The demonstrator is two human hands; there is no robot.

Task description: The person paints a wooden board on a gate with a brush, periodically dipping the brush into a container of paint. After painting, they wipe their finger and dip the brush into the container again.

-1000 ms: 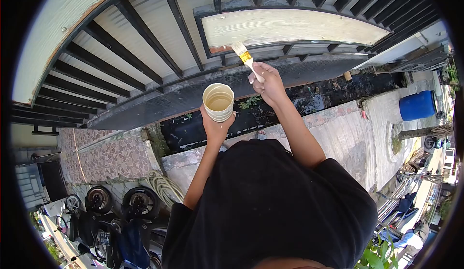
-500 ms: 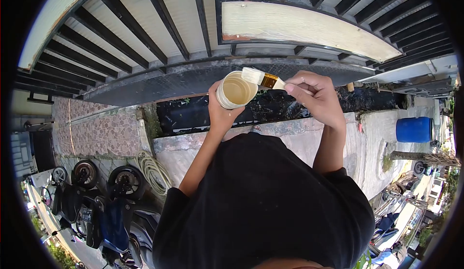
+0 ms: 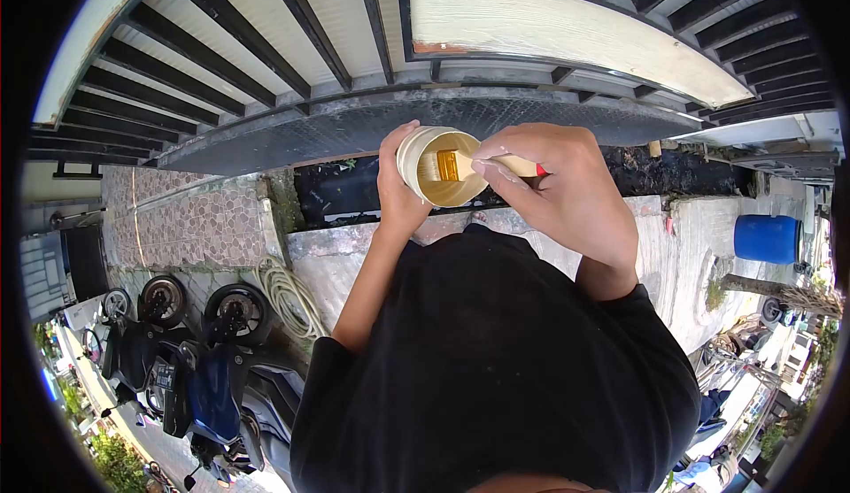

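My left hand is wrapped round a cream paint pot, its open mouth tilted toward me. Inside the pot's mouth is the head of a paintbrush, with pale bristles and a gold-coloured ferrule. Pinched by its wooden handle, which has a red end, the brush is in my right hand at the pot's right rim. Beyond both hands stands a gate with black bars and a cream-coated panel.
A dark ditch runs below the gate, with a concrete ledge on my side. Parked motorcycles and a coiled hose are at the left. A blue barrel lies at the right.
The brush has gone from above the pot's rim down into its mouth, as my right hand moved left toward the pot. The view has shifted slightly.
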